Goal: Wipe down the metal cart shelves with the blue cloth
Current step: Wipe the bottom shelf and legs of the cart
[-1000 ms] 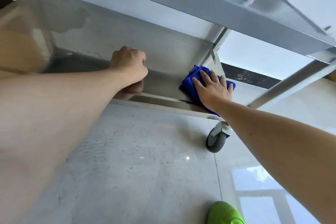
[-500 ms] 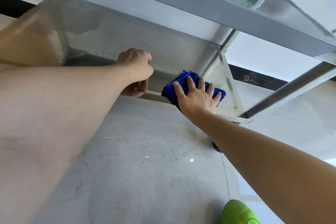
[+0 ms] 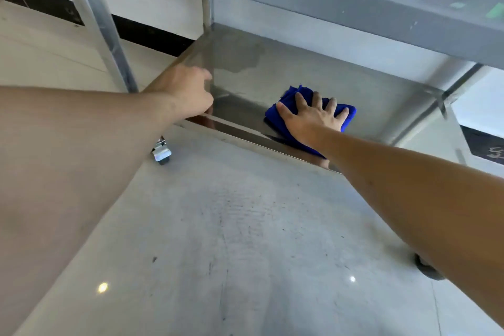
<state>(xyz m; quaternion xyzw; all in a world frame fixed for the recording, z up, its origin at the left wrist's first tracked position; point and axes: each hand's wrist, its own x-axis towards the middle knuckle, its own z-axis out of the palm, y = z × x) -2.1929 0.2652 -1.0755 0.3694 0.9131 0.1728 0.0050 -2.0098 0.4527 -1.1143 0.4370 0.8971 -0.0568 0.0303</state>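
The metal cart's bottom shelf (image 3: 313, 82) is a shiny steel tray low above the floor. A folded blue cloth (image 3: 289, 110) lies on it near the front rim. My right hand (image 3: 313, 117) presses flat on the cloth with fingers spread. My left hand (image 3: 188, 93) grips the shelf's front left corner, its fingers curled over the rim. An upper shelf (image 3: 354, 8) of the cart overhangs from above.
A slanted steel leg (image 3: 103, 27) stands at the left, with a caster wheel (image 3: 162, 154) below it. Another caster (image 3: 428, 270) shows under my right forearm. Polished grey floor tiles (image 3: 231, 240) fill the foreground. A white wall with a dark skirting (image 3: 152, 33) lies behind.
My right hand has slid the blue cloth leftward along the shelf, from the right corner toward the middle. My left hand has stayed on the front rim; the view has swung left.
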